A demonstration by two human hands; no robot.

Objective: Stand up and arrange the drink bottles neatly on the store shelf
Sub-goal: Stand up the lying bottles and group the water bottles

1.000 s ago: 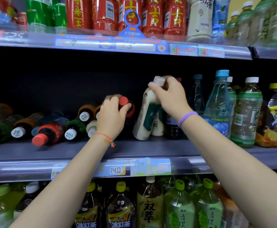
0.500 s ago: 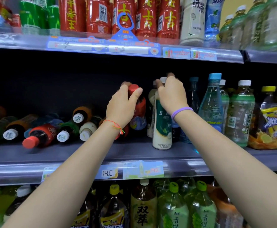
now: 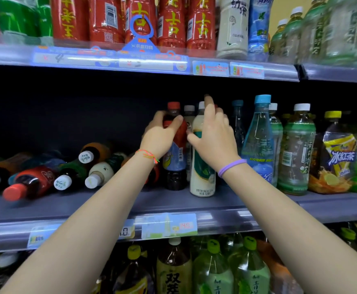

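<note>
our left hand (image 3: 159, 137) wraps the dark bottle (image 3: 174, 158), upright on the shelf (image 3: 109, 203). our right hand (image 3: 214, 136), fingers loose, hides the top of the white bottle (image 3: 202, 177); contact we cannot tell.

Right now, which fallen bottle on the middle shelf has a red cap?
The cola bottle lying at the front left; the fallen bottles beside it show white caps.

Your two bare forearms, no sleeves, your left wrist with a thin orange-and-green braided thread bracelet (image 3: 148, 155), your right wrist with a doubled purple band (image 3: 232, 167).
</note>
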